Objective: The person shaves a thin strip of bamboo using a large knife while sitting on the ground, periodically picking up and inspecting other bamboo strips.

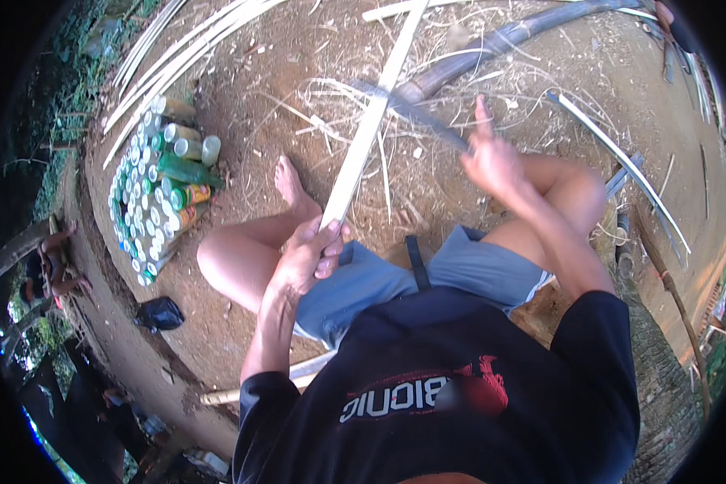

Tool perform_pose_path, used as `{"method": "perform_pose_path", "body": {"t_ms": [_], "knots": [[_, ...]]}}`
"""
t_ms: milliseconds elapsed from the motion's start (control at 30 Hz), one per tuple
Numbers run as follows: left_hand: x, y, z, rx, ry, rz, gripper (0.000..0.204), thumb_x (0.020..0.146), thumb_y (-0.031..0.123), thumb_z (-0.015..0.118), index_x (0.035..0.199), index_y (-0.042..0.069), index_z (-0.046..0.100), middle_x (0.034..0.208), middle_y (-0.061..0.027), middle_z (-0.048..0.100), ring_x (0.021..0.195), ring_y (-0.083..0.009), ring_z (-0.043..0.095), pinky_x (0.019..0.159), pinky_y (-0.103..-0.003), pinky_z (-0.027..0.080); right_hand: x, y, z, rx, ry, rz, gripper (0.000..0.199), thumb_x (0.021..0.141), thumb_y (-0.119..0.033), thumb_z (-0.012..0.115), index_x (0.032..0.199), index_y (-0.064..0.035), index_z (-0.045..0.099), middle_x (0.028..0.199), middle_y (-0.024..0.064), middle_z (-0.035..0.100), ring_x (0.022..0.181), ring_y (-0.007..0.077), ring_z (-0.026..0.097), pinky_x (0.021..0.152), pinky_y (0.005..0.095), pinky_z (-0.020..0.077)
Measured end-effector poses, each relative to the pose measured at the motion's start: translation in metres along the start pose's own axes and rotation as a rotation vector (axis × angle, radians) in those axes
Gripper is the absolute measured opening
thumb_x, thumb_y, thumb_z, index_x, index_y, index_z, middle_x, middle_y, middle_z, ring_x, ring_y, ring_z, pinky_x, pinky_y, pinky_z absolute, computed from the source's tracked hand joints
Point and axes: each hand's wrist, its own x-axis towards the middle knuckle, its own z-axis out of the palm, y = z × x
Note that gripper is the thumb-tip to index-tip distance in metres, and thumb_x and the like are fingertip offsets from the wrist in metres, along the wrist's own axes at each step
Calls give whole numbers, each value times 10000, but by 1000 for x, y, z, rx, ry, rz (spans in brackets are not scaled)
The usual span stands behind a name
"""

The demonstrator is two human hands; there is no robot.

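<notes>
My left hand (308, 256) is closed round the near end of a long pale bamboo strip (365, 133), which slants away from me between my knees. My right hand (494, 165), slightly blurred, grips the handle end of a long-bladed knife (427, 118). The dark blade is smeared by motion and crosses the strip toward its far part; whether its edge bites into the strip I cannot tell. Beyond the crossing lies a dark bamboo pole (492, 50) on the ground. Thin curled shavings (339, 105) are scattered about the strip and the pole.
Many bottles and jars (149, 177) are heaped to the left, with a black plastic bag (160, 315) nearer me. Pale strips (177, 60) lie at the far left, and another split strip (613, 149) at the right. A tree trunk (657, 379) stands near my right side.
</notes>
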Motion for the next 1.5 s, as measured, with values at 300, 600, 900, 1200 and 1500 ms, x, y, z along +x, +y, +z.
{"method": "perform_pose_path", "body": {"t_ms": [300, 600, 900, 1200, 1500], "knots": [[-26, 8, 8, 57, 25, 18, 199, 1011, 239, 496, 962, 50, 535, 623, 55, 369, 443, -23, 301, 367, -183, 229, 28, 5, -25, -137, -39, 19, 210, 909, -214, 574, 1028, -50, 632, 583, 105, 626, 535, 245, 650, 1185, 567, 106], [-51, -4, 1, 68, 87, -40, 237, 994, 270, 531, 945, 38, 541, 593, 55, 349, 402, -29, 279, 346, -187, 221, 40, -1, -50, -76, -94, 41, 162, 888, -181, 581, 981, -50, 600, 714, 176, 623, 541, 163, 630, 476, 353, 515], [-47, -6, -7, 16, 31, -46, 223, 1007, 256, 508, 929, 51, 548, 600, 55, 364, 442, -33, 305, 378, -194, 223, 77, 25, -58, -130, -9, 114, 177, 897, -157, 595, 1028, -39, 602, 686, 55, 611, 533, 174, 559, 480, 399, 490], [-16, -27, 3, 179, 112, 18, 194, 1023, 219, 469, 963, 43, 524, 629, 52, 383, 492, -38, 336, 410, -203, 265, 19, -35, 1, 204, -21, 37, 318, 894, -276, 626, 971, 26, 564, 692, 128, 672, 643, 269, 678, 795, 433, 523], [-12, -29, 1, 366, 229, 80, 197, 1023, 206, 466, 937, 40, 526, 632, 36, 430, 503, -37, 371, 417, -206, 296, 6, -12, 25, 46, 54, -210, 131, 809, -124, 583, 873, -12, 612, 585, 177, 630, 477, 281, 630, 450, 479, 497]]}}
